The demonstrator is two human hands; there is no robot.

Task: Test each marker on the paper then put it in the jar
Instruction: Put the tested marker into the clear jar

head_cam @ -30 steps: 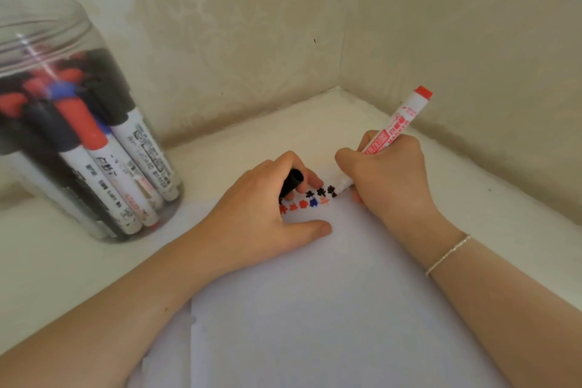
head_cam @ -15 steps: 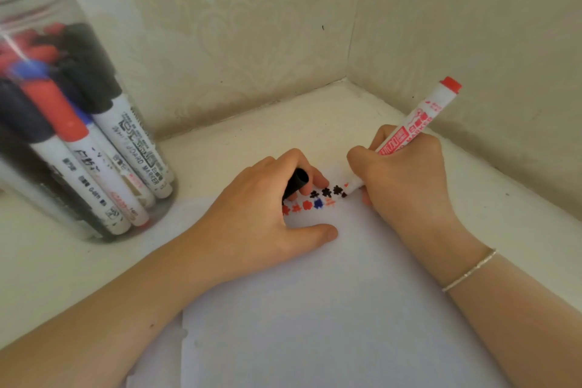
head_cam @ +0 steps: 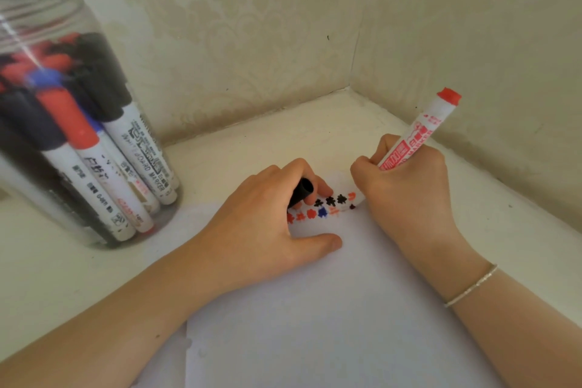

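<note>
Right hand [head_cam: 406, 189] is wrapped around a red marker [head_cam: 419, 132], tip down on the far end of the paper [head_cam: 315, 309] next to rows of little black, red and blue marks [head_cam: 321, 206]. Left hand [head_cam: 267, 220] curls round a black cap [head_cam: 302, 190], thumb flat on the sheet. The jar [head_cam: 72, 123] of markers sits far left, well apart from the paper's edge. Two walls [head_cam: 472, 41] meet just behind the hands, so it's tight back there.

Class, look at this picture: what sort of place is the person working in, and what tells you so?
Probably a corner of a room at home, on a pale ledge or table. Two patterned wallpapered walls meet behind it, and a clear plastic jar of whiteboard markers stands beside a sheet of paper.
</note>
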